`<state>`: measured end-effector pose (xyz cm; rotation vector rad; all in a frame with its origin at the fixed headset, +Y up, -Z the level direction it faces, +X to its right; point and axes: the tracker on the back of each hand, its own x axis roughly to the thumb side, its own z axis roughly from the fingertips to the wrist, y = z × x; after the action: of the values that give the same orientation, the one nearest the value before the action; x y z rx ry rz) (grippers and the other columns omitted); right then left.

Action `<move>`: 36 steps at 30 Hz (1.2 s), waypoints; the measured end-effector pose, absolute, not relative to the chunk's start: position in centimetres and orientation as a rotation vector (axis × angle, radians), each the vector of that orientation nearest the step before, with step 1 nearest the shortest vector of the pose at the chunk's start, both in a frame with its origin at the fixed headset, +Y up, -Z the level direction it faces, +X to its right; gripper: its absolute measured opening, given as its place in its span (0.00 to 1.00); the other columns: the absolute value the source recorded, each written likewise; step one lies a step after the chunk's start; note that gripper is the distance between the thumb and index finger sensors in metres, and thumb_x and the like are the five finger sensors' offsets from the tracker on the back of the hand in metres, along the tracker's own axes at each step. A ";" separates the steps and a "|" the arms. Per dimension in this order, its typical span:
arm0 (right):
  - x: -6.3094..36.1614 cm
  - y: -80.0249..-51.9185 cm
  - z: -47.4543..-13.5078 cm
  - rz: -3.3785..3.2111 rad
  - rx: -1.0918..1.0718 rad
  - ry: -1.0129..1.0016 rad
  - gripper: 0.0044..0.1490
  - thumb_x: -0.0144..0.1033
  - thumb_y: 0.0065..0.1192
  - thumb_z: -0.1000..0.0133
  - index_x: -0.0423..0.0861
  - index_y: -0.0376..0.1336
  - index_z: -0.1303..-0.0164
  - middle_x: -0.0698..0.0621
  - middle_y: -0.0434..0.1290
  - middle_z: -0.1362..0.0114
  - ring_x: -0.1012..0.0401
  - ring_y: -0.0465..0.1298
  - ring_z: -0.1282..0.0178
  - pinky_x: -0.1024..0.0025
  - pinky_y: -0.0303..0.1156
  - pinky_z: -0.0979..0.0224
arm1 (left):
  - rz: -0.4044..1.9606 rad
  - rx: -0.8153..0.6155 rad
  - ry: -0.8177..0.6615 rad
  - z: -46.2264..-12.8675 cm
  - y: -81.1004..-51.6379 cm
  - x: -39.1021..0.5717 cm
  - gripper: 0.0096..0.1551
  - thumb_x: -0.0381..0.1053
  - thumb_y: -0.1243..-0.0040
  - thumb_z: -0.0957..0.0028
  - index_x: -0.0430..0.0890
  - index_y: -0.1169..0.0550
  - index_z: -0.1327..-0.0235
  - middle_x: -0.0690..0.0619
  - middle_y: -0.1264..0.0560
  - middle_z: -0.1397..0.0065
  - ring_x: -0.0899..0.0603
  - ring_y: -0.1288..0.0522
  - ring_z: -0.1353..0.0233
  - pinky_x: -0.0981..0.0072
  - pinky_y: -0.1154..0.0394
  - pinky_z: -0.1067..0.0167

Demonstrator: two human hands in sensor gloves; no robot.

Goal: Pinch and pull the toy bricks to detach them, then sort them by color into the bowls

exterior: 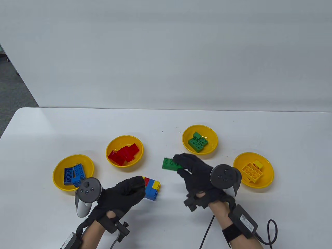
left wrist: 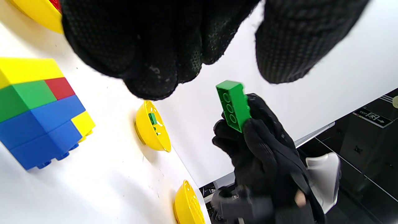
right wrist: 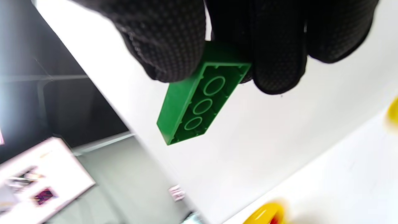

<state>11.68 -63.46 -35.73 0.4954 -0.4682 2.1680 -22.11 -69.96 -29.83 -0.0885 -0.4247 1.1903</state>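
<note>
Above the table (exterior: pixel 166 223), between the 4 bowls, we see the right hand (exterior: pixel 195 172) pinching a detached green brick (exterior: pixel 171 164). The left hand (exterior: pixel 124 193) curls against the remaining brick stack (exterior: pixel 152 188), which rests on the tabletop.

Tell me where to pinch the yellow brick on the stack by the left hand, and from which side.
Pinch the yellow brick across its two long sides, coming from above. It appears to sit on top at the stack's right end, away from the left hand, so that side is open.
</note>
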 end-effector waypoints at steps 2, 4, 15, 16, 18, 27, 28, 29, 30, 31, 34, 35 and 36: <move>12.4 -62.2 -38.2 2.322 0.447 -0.543 0.30 0.30 0.73 0.57 0.45 0.74 0.41 0.36 0.76 0.34 0.39 0.80 0.45 0.33 0.72 0.42 | 1.193 -0.080 -0.414 -29.9 -69.9 -22.4 0.40 0.62 0.26 0.51 0.43 0.24 0.30 0.36 0.21 0.33 0.32 0.16 0.42 0.39 0.19 0.46; 12.8 -61.6 -40.8 2.475 0.403 -0.570 0.30 0.31 0.73 0.57 0.46 0.74 0.41 0.37 0.76 0.34 0.39 0.80 0.44 0.33 0.73 0.41 | 1.190 -0.070 -0.403 -30.0 -69.8 -22.7 0.40 0.62 0.26 0.51 0.43 0.24 0.30 0.36 0.21 0.33 0.32 0.16 0.42 0.39 0.19 0.46; 15.2 -66.7 -49.1 2.809 -0.181 -0.584 0.30 0.33 0.73 0.58 0.45 0.75 0.42 0.38 0.78 0.36 0.40 0.82 0.46 0.36 0.75 0.45 | 1.173 -0.043 -0.325 -30.9 -70.3 -24.2 0.39 0.61 0.27 0.50 0.43 0.24 0.30 0.36 0.22 0.32 0.32 0.16 0.41 0.38 0.20 0.46; 15.4 -67.0 -49.3 2.804 -0.211 -0.590 0.30 0.33 0.74 0.58 0.45 0.75 0.42 0.38 0.79 0.36 0.40 0.82 0.46 0.36 0.75 0.46 | 1.164 -0.041 -0.319 -31.0 -70.4 -24.2 0.39 0.61 0.27 0.50 0.43 0.24 0.30 0.36 0.21 0.32 0.31 0.16 0.41 0.38 0.20 0.46; 15.8 -67.4 -49.5 2.788 -0.261 -0.596 0.30 0.34 0.74 0.58 0.44 0.75 0.42 0.38 0.79 0.36 0.41 0.82 0.47 0.37 0.76 0.46 | 1.148 -0.040 -0.315 -31.1 -70.5 -24.0 0.38 0.61 0.27 0.50 0.43 0.24 0.30 0.36 0.22 0.32 0.31 0.16 0.41 0.38 0.20 0.46; 16.9 -66.0 -48.7 2.804 -0.245 -0.390 0.32 0.39 0.68 0.54 0.46 0.72 0.38 0.37 0.74 0.30 0.39 0.80 0.44 0.37 0.74 0.45 | 1.129 -0.040 -0.308 -30.9 -70.5 -23.6 0.37 0.62 0.30 0.48 0.43 0.24 0.31 0.35 0.22 0.32 0.31 0.16 0.41 0.38 0.20 0.46; 17.1 -65.2 -48.1 2.757 -0.216 -0.396 0.32 0.39 0.68 0.54 0.46 0.72 0.38 0.36 0.74 0.30 0.39 0.80 0.43 0.37 0.74 0.45 | 1.125 -0.037 -0.304 -30.8 -70.6 -23.4 0.37 0.62 0.30 0.48 0.43 0.24 0.31 0.35 0.22 0.32 0.31 0.17 0.41 0.37 0.20 0.45; 17.2 -64.5 -47.6 2.724 -0.187 -0.409 0.31 0.38 0.67 0.53 0.45 0.72 0.38 0.36 0.73 0.29 0.39 0.80 0.43 0.37 0.74 0.45 | 1.117 -0.034 -0.304 -30.8 -70.6 -23.3 0.37 0.62 0.31 0.48 0.43 0.24 0.30 0.35 0.22 0.32 0.30 0.17 0.41 0.37 0.20 0.45; 17.4 -63.5 -46.9 2.681 -0.153 -0.439 0.31 0.38 0.67 0.53 0.45 0.73 0.38 0.35 0.74 0.30 0.39 0.80 0.44 0.37 0.74 0.45 | 1.100 -0.026 -0.309 -30.6 -70.4 -23.1 0.37 0.62 0.31 0.48 0.43 0.24 0.30 0.35 0.22 0.32 0.30 0.17 0.40 0.37 0.21 0.45; 17.5 -62.5 -45.9 2.637 -0.108 -0.479 0.31 0.38 0.66 0.53 0.44 0.73 0.39 0.35 0.74 0.30 0.39 0.80 0.44 0.36 0.74 0.45 | 1.070 -0.014 -0.318 -30.5 -70.2 -22.7 0.37 0.62 0.32 0.48 0.43 0.24 0.30 0.35 0.23 0.31 0.30 0.18 0.39 0.37 0.21 0.44; 17.6 -60.3 -42.7 2.566 0.026 -0.541 0.30 0.38 0.66 0.53 0.44 0.73 0.40 0.35 0.74 0.31 0.39 0.80 0.44 0.37 0.74 0.46 | 0.957 0.018 -0.361 -30.1 -69.1 -21.7 0.39 0.62 0.32 0.47 0.45 0.27 0.27 0.35 0.27 0.26 0.29 0.21 0.33 0.35 0.23 0.41; 17.6 -59.9 -41.9 2.552 0.056 -0.549 0.30 0.38 0.66 0.53 0.44 0.73 0.40 0.35 0.74 0.31 0.39 0.80 0.44 0.37 0.74 0.46 | 0.926 0.031 -0.373 -30.0 -68.8 -21.4 0.40 0.62 0.31 0.47 0.45 0.28 0.26 0.35 0.29 0.24 0.28 0.24 0.31 0.34 0.25 0.39; 17.5 -59.5 -40.4 2.521 0.109 -0.569 0.30 0.38 0.65 0.53 0.43 0.74 0.40 0.35 0.74 0.31 0.39 0.80 0.44 0.37 0.74 0.46 | 0.863 0.054 -0.395 -29.8 -68.1 -20.9 0.41 0.61 0.31 0.47 0.46 0.30 0.24 0.36 0.31 0.22 0.27 0.27 0.28 0.32 0.27 0.37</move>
<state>17.49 -59.48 -40.43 0.1087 -0.5686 2.5211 -20.89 -68.09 -29.84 0.0544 -0.3955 0.8628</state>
